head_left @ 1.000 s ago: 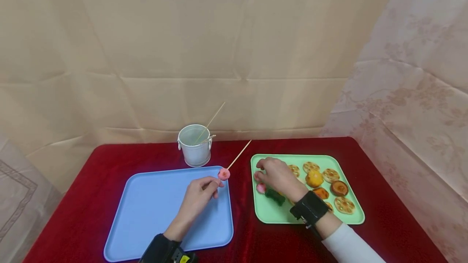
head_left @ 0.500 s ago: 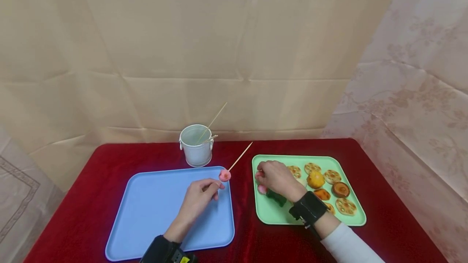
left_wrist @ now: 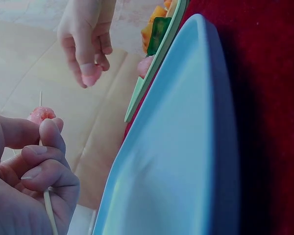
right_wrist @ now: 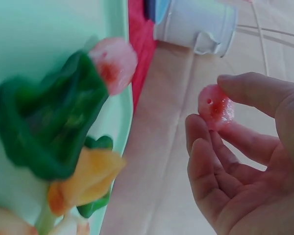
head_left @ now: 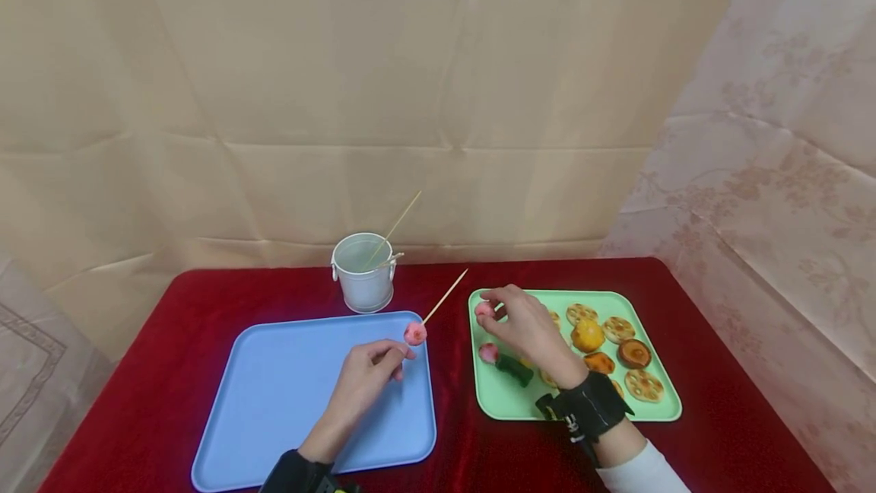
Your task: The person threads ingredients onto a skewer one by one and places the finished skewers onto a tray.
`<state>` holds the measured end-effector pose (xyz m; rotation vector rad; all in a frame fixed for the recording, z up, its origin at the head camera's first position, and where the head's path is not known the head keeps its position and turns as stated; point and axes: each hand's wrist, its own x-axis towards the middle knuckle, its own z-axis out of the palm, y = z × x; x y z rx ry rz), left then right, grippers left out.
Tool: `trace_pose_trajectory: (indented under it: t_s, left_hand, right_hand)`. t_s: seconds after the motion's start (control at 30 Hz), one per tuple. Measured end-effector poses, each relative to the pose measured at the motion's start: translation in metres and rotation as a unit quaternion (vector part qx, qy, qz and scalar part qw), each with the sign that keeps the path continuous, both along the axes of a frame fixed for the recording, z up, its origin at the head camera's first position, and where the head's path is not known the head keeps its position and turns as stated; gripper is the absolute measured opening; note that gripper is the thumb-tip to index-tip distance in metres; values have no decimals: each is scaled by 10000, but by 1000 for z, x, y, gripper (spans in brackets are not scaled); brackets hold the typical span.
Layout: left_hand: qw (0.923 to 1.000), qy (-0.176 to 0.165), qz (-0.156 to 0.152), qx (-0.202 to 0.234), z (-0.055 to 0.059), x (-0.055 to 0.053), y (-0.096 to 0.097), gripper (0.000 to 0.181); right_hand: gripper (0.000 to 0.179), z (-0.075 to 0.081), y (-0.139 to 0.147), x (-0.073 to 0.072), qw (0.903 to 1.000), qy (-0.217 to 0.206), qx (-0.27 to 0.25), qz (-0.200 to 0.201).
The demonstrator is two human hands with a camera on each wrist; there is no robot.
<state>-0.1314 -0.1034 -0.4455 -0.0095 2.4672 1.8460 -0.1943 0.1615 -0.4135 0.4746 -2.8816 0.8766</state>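
My left hand [head_left: 366, 379] grips a thin wooden skewer [head_left: 446, 295] above the blue tray. A pink ball-shaped food piece [head_left: 414, 333] is threaded on the skewer, just above the fingers, and the pointed end sticks out past it. Over the green tray [head_left: 506, 406], my right hand [head_left: 530, 329] pinches a second pink ball [right_wrist: 215, 107] between thumb and fingers. A small hole shows in that ball in the right wrist view. Below the right hand, another pink ball [head_left: 489, 353] lies on the green tray beside a green pepper piece [head_left: 513, 369].
The blue tray [head_left: 287, 394] lies on the left of the red cloth [head_left: 452, 432]. Behind it stands a white metal bucket [head_left: 366, 287] with thin sticks inside. Lotus root slices [head_left: 644, 385], a mushroom [head_left: 634, 353] and yellow pieces [head_left: 588, 335] occupy the green tray's right part.
My right hand has risen off the green tray with a pink ball pinched in it, uncovering the pepper piece and the ball beside it. My left hand has hardly moved.
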Motion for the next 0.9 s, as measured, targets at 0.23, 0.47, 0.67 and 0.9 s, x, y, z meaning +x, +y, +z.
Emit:
trace_pose_trajectory:
  t_s: [0.23,0.47,0.67,0.9]
  left_hand:
    - [10000,8,-23,-25,-1,1,-2,21]
    - [10000,21,-54,13,-1,1,-3,20]
    - [9999,110,-94,73,-3,1,-2,19]
    - [9998,94,-142,56,-3,1,-2,19]
  right_hand:
    - [34,4,-5,6,9938,-303,-1013,-350]
    - [40,2,-1,3,9572,-1264,-2556,-491]
    - [51,-3,2,-1,9111,-1873,-3658,-306]
    - [52,-8,2,-4,8684,-2122,-4457,-458]
